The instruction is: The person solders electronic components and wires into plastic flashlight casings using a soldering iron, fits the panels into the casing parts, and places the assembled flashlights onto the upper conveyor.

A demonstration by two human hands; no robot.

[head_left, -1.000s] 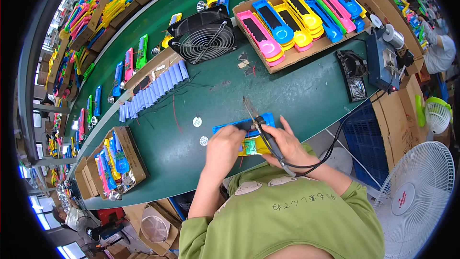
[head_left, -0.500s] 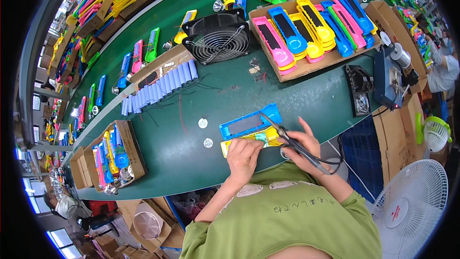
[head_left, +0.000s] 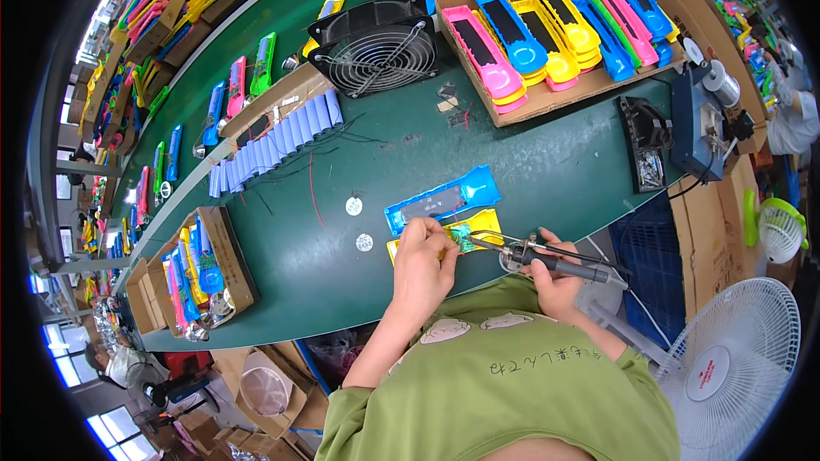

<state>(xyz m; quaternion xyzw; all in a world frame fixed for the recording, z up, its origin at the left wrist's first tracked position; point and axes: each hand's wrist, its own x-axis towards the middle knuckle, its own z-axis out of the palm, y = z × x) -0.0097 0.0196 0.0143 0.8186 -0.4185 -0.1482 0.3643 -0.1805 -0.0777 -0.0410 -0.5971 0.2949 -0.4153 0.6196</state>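
Observation:
In my right hand point(head_left: 553, 288) is a soldering iron point(head_left: 571, 267) with a dark handle and a thin curved metal tube at its front. Its tip points left and reaches the small green circuit board point(head_left: 461, 236), though I cannot tell if it touches. The board lies in a yellow plastic flashlight shell point(head_left: 487, 226), partly hidden under my left hand point(head_left: 420, 260). My left fingers are pinched together at the board's left edge; what they hold is too small to make out. Just beyond lies a blue shell point(head_left: 478, 188) with a dark grey panel.
A black fan point(head_left: 376, 51) stands at the back, beside a row of blue-purple cylinders point(head_left: 278, 143) with wires. A carton point(head_left: 512, 115) of colourful shells sits back right, near a solder spool stand point(head_left: 696, 132). Another carton point(head_left: 235, 260) holds flashlights at left.
The soldering iron has swung down from over the blue shell, its tip now at the circuit board. My left hand has risen off the yellow shell's left part into a pinch by the board.

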